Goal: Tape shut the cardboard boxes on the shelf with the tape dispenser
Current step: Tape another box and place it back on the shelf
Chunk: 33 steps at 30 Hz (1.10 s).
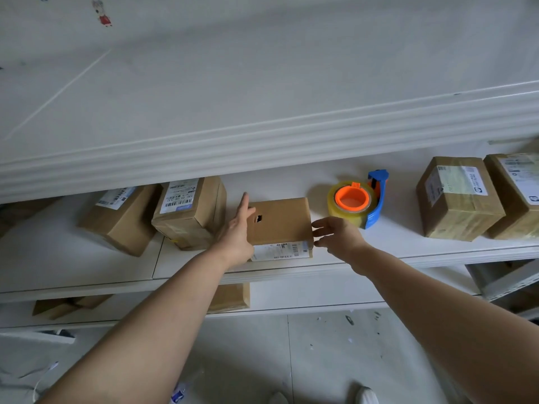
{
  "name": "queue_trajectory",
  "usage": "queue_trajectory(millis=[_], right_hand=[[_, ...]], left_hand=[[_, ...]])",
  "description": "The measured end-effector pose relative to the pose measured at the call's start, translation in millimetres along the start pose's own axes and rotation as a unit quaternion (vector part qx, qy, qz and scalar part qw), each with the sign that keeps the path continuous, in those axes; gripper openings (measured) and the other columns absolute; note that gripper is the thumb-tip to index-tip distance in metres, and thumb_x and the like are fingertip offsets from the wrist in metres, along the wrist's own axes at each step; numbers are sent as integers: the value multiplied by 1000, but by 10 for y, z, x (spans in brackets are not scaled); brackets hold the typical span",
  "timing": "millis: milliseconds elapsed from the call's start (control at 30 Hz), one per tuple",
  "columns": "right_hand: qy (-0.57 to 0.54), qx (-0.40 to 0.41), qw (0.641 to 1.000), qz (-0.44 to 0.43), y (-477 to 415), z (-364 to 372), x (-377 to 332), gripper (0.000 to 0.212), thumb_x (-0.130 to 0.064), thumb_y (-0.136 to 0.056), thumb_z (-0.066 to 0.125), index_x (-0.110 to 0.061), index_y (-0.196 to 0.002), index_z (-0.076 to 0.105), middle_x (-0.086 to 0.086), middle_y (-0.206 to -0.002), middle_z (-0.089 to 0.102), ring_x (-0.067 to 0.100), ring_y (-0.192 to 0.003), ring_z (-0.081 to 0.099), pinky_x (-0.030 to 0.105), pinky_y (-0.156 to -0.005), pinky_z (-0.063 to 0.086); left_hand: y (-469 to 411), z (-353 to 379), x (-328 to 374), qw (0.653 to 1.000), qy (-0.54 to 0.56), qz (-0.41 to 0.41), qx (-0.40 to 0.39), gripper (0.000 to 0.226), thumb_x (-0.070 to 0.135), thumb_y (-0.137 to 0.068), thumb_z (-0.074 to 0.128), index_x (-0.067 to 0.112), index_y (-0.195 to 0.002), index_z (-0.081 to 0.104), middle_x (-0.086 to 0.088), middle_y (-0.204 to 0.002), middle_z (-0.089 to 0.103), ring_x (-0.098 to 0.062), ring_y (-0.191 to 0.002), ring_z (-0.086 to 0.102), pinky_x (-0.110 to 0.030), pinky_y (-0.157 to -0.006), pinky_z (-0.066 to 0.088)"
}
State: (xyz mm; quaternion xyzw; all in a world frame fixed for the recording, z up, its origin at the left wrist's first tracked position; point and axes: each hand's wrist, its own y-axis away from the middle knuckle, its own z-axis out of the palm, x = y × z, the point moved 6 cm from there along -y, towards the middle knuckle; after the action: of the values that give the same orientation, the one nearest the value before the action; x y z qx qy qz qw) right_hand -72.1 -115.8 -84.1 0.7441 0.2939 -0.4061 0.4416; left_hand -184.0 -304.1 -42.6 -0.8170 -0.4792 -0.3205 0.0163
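A small brown cardboard box [281, 221] with a small hole in its top and a white label on its front face stands on the white shelf [408, 249], near the front edge. My left hand [237, 228] lies flat against the box's left side, fingers straight. My right hand [338, 233] is at the box's right front corner, fingers loosely spread and touching the edge. The tape dispenser [360, 199], blue with an orange core and a clear tape roll, lies on the shelf just right of the box, behind my right hand. Neither hand holds it.
Two labelled boxes [189, 212] [119, 218] stand left of the small box, and two taped boxes [459, 198] [519, 193] at the right. An upper shelf [262, 141] overhangs the boxes. More cardboard [230, 297] lies on the shelf below, above a speckled floor.
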Motion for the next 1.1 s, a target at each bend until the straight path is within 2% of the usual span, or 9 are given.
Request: queue_trajectory(millis=[100, 200, 367, 467, 567, 700, 867, 967, 1100], right_hand=[[8, 11, 1000, 5, -4, -62, 7, 36, 7, -88, 42, -17, -105, 64, -2, -92, 68, 11, -78, 64, 18, -59, 41], [6, 39, 999, 5, 16, -166, 29, 36, 5, -88, 41, -18, -103, 65, -2, -92, 68, 15, -83, 64, 20, -60, 42], [18, 96, 995, 23, 81, -458, 114, 37, 1, -86, 40, -26, -86, 65, -7, -86, 69, 17, -87, 67, 23, -63, 43], [13, 118, 992, 50, 144, -758, 240, 31, -1, -88, 46, -25, -86, 66, -2, -90, 70, 17, -84, 68, 22, -60, 44], [5, 133, 989, 62, 203, -1067, 346, 28, -2, -89, 46, -16, -99, 69, 0, -91, 70, 15, -78, 67, 22, -60, 47], [-8, 149, 987, 52, 287, -1437, 428, 31, 0, -90, 43, -18, -100, 67, -2, -91, 69, 13, -79, 65, 21, -63, 48], [-20, 141, 989, 43, 333, -1706, 553, 28, -1, -91, 49, -20, -102, 67, -6, -89, 69, 7, -77, 65, 19, -63, 49], [-19, 122, 991, 45, 338, -1790, 652, 28, -1, -92, 49, -20, -104, 67, -6, -91, 70, 4, -76, 65, 14, -57, 48], [-25, 108, 992, 59, 288, -1890, 751, 29, 0, -91, 48, -18, -104, 66, -6, -88, 69, 4, -73, 63, 12, -56, 46]], left_hand=[[-4, -84, 50, 998, -11, -1, 69, 105, -16, -78, 49, 27, -152, -12, 11, -155, 29, -16, -129, 44, -26, -92, 46], [-18, -114, 198, 994, 2, 1, 108, 92, -14, -79, 47, 20, -154, 5, 5, -152, 35, -20, -129, 44, -22, -94, 40], [-102, -37, 657, 989, -53, 67, 117, 56, -3, -82, 48, 21, -132, 52, 0, -135, 55, -22, -124, 50, -29, -103, 40], [-266, 208, 978, 993, -10, 91, 73, 43, 2, -85, 48, 20, -121, 62, 0, -125, 62, -19, -117, 57, -28, -100, 43], [-476, 550, 1255, 994, -11, 104, 39, 36, 8, -85, 53, 19, -118, 65, -1, -121, 66, -20, -113, 60, -33, -100, 46], [-696, 1068, 1624, 989, -92, 114, -6, 38, 25, -88, 59, 15, -124, 56, -8, -126, 60, -29, -116, 54, -33, -94, 45], [-955, 1502, 1940, 985, -148, 83, 1, 71, 38, -80, 73, 4, -131, 36, -17, -115, 59, -34, -105, 57, -38, -82, 46], [-1090, 1616, 1950, 980, -195, 46, 16, 70, 38, -80, 73, 7, -127, 33, -17, -110, 63, -35, -101, 61, -37, -79, 45], [-1147, 1599, 2016, 974, -206, 65, 62, 57, 23, -79, 71, 9, -122, 36, -16, -111, 64, -36, -104, 61, -37, -80, 46]])
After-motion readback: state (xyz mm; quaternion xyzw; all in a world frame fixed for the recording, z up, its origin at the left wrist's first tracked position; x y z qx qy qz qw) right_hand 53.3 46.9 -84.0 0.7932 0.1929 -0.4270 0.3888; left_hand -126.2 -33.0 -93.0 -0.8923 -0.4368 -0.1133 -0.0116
